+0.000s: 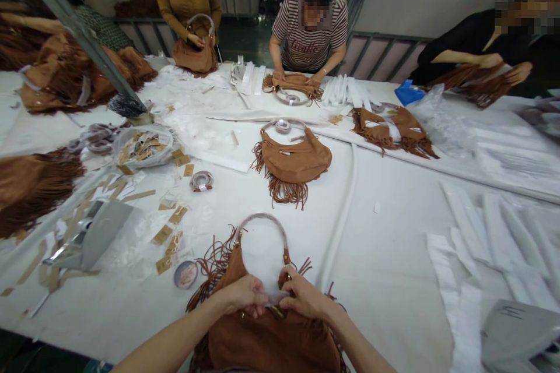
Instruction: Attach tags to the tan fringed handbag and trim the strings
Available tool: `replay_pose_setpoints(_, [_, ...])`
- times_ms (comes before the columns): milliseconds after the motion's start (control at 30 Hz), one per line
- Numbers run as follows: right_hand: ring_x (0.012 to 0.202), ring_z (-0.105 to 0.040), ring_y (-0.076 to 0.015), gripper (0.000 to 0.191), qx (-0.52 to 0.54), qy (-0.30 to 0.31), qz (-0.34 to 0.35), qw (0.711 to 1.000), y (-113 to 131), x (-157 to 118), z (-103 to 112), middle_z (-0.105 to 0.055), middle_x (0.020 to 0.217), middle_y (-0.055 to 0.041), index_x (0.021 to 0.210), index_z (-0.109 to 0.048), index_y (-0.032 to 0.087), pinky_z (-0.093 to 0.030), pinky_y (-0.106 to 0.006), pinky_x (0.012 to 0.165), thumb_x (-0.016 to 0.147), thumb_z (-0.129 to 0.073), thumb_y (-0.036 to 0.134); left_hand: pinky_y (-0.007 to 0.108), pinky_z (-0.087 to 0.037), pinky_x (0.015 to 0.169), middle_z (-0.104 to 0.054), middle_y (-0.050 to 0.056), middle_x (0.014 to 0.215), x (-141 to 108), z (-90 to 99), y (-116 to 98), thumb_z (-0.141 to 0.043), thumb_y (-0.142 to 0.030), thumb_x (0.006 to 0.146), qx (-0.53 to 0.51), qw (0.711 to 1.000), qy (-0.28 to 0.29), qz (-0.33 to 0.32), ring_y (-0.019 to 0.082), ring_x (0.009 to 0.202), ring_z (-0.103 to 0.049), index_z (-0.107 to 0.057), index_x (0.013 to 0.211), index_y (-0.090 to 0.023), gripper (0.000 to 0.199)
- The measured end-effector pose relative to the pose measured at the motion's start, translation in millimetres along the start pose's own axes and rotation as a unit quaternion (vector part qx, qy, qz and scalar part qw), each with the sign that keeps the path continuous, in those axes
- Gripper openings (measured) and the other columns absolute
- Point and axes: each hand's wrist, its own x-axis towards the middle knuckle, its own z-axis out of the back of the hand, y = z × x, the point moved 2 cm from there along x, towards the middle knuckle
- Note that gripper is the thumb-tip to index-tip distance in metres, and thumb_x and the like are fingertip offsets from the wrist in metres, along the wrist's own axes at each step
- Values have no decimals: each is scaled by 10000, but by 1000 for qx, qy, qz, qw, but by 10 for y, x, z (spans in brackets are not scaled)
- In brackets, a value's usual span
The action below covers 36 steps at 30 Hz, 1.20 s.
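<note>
Centrally, at the near edge of the table (389, 256), a brown fringed bag (273, 341) is shown lying in front of the wearer, its wrapped handle (262, 218) arched away toward the far side. A pale translucent strip (273, 297) is held over the bag's upper edge between the two hands. Its left end is pinched by the left hand (245, 296), the fingers of which are closed together; its right end is gripped by the right hand (301, 294), with the thumb low and the bent forefinger raised near the handle's base. Fringe is spread on both sides of the bag.

Beyond the handle, a second brown bag (297, 157) is laid flat, with a coiled strap (202, 181) placed to its left. Farther left, a clear plastic bag of tags (146, 145) is seen, with loose tan tags (163, 234) scattered nearer and a round tin (186, 274) set beside the fringe. White strips (494, 227) are heaped at the right. Across the table, another bag (295, 83) is handled by a co-worker in a striped shirt (289, 29), and one more (196, 57) is held by a co-worker in mustard sleeves (168, 0).
</note>
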Motion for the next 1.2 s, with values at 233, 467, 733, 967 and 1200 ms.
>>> replay_pose_setpoints(233, [909,-497,-173,45,-8,-8,-13,1000,35,7,6,-461,1047,-40,707,-635,171,-417,-309,826,682,-652,205,247,-480,574,-665,67,662,-151,210,-22,-723,-523,605,-58,997,49,31,148,595,-635,-617,778,-107,463])
replay_pose_setpoints(467, [898,-497,-178,44,-10,-14,-23,1000,70,3,21,-450,1044,-44,693,-625,166,-422,-316,810,682,-642,204,242,-469,533,-645,35,572,-119,236,20,-675,-606,629,-40,997,44,41,150,534,-622,-554,847,-152,518])
replay_pose_setpoints(733, [870,-502,-163,77,3,-17,-25,1000,47,1,2,-445,1056,-43,683,-610,163,-431,-296,776,659,-667,208,235,-461,500,-650,34,562,-29,170,112,-721,-460,591,-4,999,-18,27,155,531,-622,-596,747,-120,395])
replay_pose_setpoints(967, [913,-495,-168,105,-9,-27,-23,999,4,24,-19,-457,1049,-36,685,-632,168,-426,-288,804,631,-710,213,247,-498,560,-663,44,581,-21,162,156,-708,-374,602,-8,999,-26,33,152,571,-640,-621,733,-108,310])
replay_pose_setpoints(1200, [881,-502,-160,77,-17,-47,-14,999,-16,43,-58,-471,1034,-30,669,-641,175,-426,-288,788,633,-704,200,298,-498,659,-669,53,703,-195,384,-128,-613,-362,685,137,988,-44,57,174,664,-638,-622,782,-128,253])
